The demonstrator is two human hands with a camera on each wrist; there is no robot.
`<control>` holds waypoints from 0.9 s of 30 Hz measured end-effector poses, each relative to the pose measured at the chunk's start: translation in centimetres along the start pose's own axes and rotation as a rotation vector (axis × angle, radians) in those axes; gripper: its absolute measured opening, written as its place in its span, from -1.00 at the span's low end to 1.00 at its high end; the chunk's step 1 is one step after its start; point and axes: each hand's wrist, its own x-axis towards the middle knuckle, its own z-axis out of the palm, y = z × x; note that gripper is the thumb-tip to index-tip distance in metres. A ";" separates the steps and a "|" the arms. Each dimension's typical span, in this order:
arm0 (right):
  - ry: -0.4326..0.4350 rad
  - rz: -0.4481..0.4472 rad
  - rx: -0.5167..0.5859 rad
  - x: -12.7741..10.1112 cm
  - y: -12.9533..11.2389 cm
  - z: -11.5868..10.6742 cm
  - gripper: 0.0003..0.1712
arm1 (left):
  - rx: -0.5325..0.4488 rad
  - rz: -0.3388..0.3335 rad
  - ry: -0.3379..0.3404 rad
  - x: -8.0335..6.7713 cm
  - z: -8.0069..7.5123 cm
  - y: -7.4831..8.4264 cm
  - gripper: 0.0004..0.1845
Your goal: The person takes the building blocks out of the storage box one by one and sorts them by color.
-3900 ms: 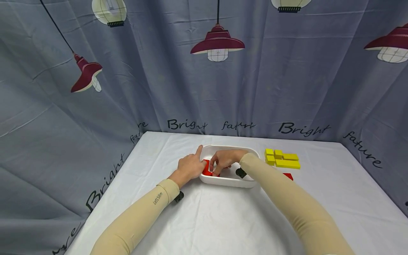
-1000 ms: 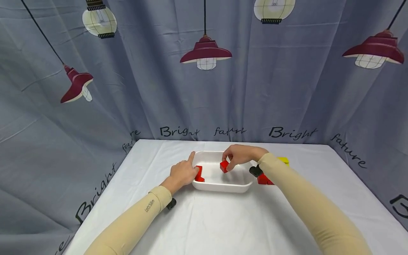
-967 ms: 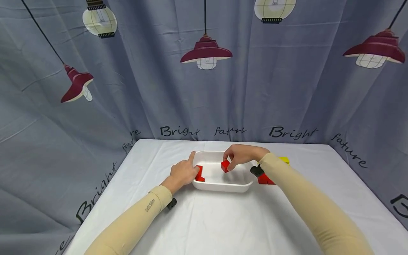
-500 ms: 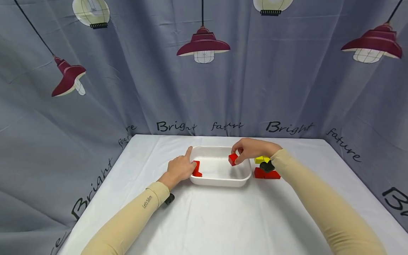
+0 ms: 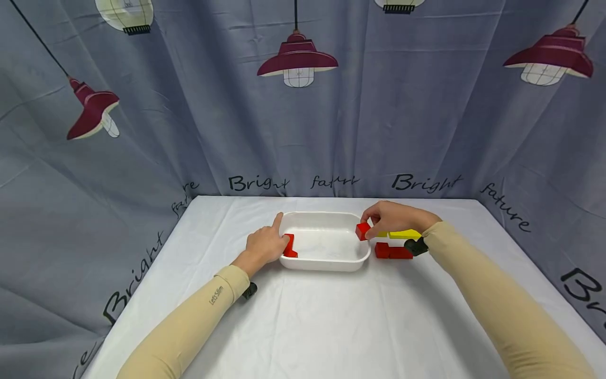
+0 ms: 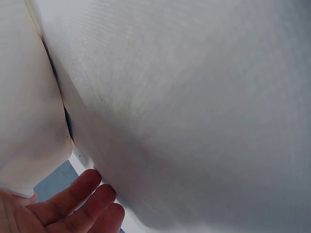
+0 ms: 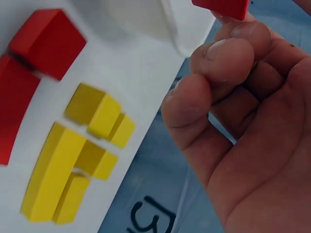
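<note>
My left hand point(image 5: 265, 244) holds the left end of the white plastic tray point(image 5: 326, 265), thumb over the rim and index finger pointing along it. In the left wrist view, several fingertips point(image 6: 108, 194) lie along a pale surface. My right hand point(image 5: 394, 217) pinches a small red block point(image 5: 362, 231) above the tray's right rim; only an edge of that block point(image 7: 226, 7) shows in the right wrist view. Inside the tray, red blocks point(image 5: 290, 250) sit at the left end beside my left thumb, partly hidden by it.
Right of the tray on the white cloth lie a red cube point(image 7: 48, 42) and a longer red block point(image 7: 13, 109), end to end. Behind them are several yellow blocks point(image 7: 53, 174), partly covered by my right hand in the head view. A grey curtain point(image 5: 213, 105) hangs behind the table.
From near the red blocks at the tray's left, my right hand has lifted a red block and carried it right, to the right rim. The left hand stays on the tray.
</note>
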 end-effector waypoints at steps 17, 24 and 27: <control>0.050 0.081 -0.013 -3.3 3.8 -0.5 -0.61 | 0.000 -0.008 -0.003 -0.1 0.1 0.2 -0.23; 0.089 0.114 0.013 -4.5 5.4 -0.3 -0.47 | 0.020 0.005 0.004 0.1 0.0 0.1 -0.23; 0.098 0.136 0.030 -5.0 6.3 0.0 -0.44 | 0.016 0.011 0.000 0.1 0.2 0.0 -0.23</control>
